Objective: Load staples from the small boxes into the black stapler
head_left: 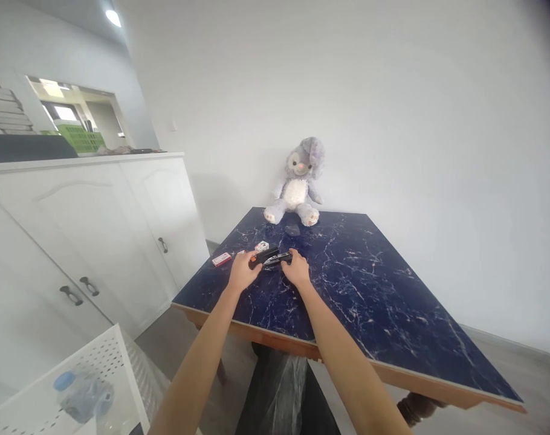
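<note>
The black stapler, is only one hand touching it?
No, the left hand and right hand both hold the black stapler.

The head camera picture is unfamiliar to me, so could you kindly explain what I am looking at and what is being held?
Of course. There is no machine here: these are a person's own two bare hands, seen by a camera worn on that person's head, looking forward and down. That is why the forearms reach in from the bottom edge.

The left hand and the right hand hold opposite ends of what looks like a black stapler, opened up, over a dark blue marbled table. Near the left hand lie a red-and-white box and a small white box. At the far edge sits a plush toy.
</note>
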`<action>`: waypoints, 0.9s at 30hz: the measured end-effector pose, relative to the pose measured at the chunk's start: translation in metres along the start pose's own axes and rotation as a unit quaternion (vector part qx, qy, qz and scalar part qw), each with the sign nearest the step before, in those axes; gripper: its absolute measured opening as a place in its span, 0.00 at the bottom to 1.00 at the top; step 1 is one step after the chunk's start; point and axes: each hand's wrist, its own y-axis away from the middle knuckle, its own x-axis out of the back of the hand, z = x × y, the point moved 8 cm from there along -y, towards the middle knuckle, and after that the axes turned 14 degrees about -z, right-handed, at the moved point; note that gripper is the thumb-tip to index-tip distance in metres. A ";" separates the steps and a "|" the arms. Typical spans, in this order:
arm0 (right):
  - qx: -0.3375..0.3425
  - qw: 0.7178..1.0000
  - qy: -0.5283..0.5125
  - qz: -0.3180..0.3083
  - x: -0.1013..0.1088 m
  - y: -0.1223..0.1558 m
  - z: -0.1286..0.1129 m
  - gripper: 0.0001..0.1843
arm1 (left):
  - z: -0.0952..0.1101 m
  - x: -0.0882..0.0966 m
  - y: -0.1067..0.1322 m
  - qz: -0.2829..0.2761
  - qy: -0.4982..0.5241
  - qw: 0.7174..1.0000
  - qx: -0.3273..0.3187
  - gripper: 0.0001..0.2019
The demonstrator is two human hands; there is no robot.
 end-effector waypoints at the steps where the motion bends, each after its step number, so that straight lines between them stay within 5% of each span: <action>1: 0.011 1.000 -0.015 -0.013 -0.003 -0.001 -0.002 0.28 | 0.001 -0.004 0.000 -0.022 0.023 0.999 -0.006 0.20; 5: 0.066 0.992 -0.077 -0.079 -0.019 -0.003 -0.016 0.31 | -0.001 -0.010 0.000 -0.048 0.096 0.994 -0.001 0.21; 9: 0.067 0.987 -0.128 -0.074 -0.019 -0.003 -0.016 0.33 | 0.004 -0.009 0.001 -0.049 0.074 0.996 -0.010 0.20; 15: 0.010 0.990 -0.142 -0.001 -0.005 0.000 0.000 0.30 | -0.014 0.017 0.004 0.101 -0.069 0.990 0.065 0.11; 23: 0.054 0.997 -0.056 -0.028 -0.011 0.003 -0.013 0.22 | -0.035 0.010 -0.005 0.067 -0.035 0.993 0.087 0.15; 27: 0.059 0.997 -0.043 -0.008 -0.007 0.004 -0.015 0.17 | -0.032 -0.002 -0.014 -0.016 0.039 0.996 0.078 0.14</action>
